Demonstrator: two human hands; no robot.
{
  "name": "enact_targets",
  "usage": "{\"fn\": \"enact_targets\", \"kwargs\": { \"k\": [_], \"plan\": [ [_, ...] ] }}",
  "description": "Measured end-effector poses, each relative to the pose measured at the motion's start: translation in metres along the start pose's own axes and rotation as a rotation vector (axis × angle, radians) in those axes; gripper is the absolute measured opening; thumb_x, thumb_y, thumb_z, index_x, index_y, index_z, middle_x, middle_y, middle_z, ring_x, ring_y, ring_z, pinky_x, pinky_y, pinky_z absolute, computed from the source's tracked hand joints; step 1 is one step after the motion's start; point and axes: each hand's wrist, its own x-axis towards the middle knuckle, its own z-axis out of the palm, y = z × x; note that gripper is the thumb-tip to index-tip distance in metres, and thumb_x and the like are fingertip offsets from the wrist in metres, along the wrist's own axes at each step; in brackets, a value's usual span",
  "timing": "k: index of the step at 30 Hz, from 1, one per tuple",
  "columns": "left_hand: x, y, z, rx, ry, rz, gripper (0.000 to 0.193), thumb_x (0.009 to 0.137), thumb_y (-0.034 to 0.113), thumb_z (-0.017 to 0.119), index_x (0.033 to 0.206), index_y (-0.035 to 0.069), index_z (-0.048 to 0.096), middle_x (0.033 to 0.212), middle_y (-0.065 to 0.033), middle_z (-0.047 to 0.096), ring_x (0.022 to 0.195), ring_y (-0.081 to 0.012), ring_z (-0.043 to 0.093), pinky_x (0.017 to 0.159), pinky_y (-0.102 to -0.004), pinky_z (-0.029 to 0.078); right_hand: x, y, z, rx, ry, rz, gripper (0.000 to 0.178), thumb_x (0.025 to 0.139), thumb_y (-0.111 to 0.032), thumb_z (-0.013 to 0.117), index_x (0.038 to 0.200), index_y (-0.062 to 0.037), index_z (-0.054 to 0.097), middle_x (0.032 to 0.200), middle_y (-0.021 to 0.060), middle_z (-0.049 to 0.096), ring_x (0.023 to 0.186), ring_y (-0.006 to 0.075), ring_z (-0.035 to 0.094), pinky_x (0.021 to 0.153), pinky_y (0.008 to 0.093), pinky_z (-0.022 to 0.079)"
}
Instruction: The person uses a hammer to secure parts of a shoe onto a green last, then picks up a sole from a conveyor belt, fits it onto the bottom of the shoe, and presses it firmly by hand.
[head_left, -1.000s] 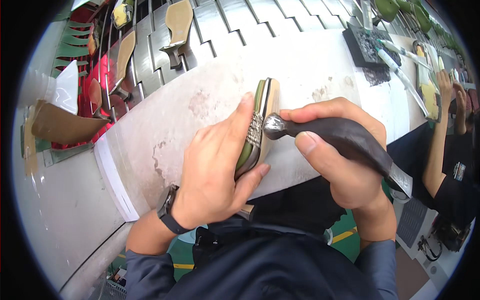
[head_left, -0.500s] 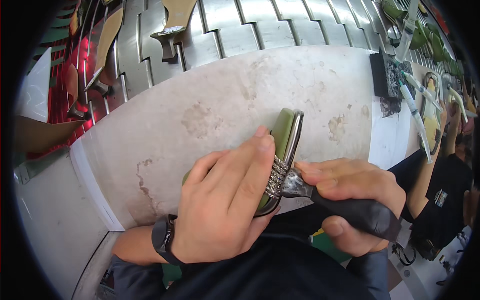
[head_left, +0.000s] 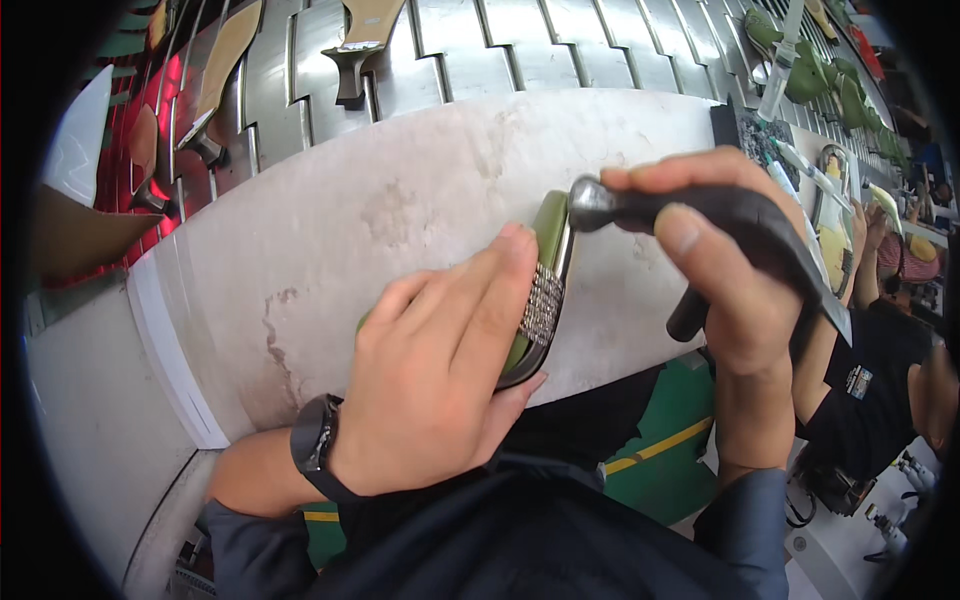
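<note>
On the pale worktop lies a green sandal with a shiny dark edge and a beaded, sparkling strap across it. My left hand, wearing a black watch, is wrapped over the sandal and hides much of it. My right hand grips a dark hammer with a rounded metal face, a curved body and a thin metal tip at the other end. The rounded face is at the sandal's dark edge, near its far end; whether it presses there I cannot tell.
Beyond the worktop runs a slatted metal conveyor bearing heeled shoe parts. At the right are a black block, syringes and a co-worker's dark shirt. A brown sheet hangs over the left side.
My right hand has lifted and turned the hammer, moving its face from beside the beaded strap to the sandal's far end. My left hand and the sandal have shifted slightly left.
</note>
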Motion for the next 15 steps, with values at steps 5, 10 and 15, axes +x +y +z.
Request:
{"fn": "enact_targets", "kwargs": {
  "k": [5, 10, 15],
  "plan": [
    [-0.001, 0.001, 0.001, 0.025, 0.049, 0.045, 0.106, 0.068, 0.002, 0.087, 0.160, -0.008, 0.035, 0.148, -0.0268, 0.058, 0.118, -0.0416, 0.066, 0.098, -0.0476, 0.049, -0.035, -0.008, 0.002, -0.012, -0.174, -0.014, 0.040, 0.084, -0.020, 0.079, 0.109, 0.0092, 0.069, 0.111, 0.0281, 0.076, 0.104, 0.0336, 0.075, 0.098, 0.0425, 0.058],
    [-0.002, 0.000, 0.003, 0.031, 0.065, 0.061, 0.104, 0.068, 0.002, 0.086, 0.160, -0.008, 0.037, 0.145, -0.0269, 0.060, 0.119, -0.0418, 0.066, 0.097, -0.0470, 0.050, -0.042, -0.003, 0.003, -0.050, -0.296, -0.211, 0.036, 0.083, -0.017, 0.084, 0.105, 0.0081, 0.072, 0.109, 0.0277, 0.077, 0.101, 0.0357, 0.076, 0.093, 0.0445, 0.060],
    [-0.004, -0.003, 0.006, 0.068, 0.081, 0.089, 0.102, 0.071, 0.003, 0.085, 0.160, -0.009, 0.037, 0.143, -0.0272, 0.061, 0.117, -0.0416, 0.067, 0.096, -0.0460, 0.050, -0.065, 0.005, 0.031, -0.215, -0.243, -0.501, 0.028, 0.080, -0.009, 0.084, 0.102, 0.0056, 0.074, 0.101, 0.0218, 0.077, 0.094, 0.0361, 0.078, 0.087, 0.0433, 0.065]
  ]
}}
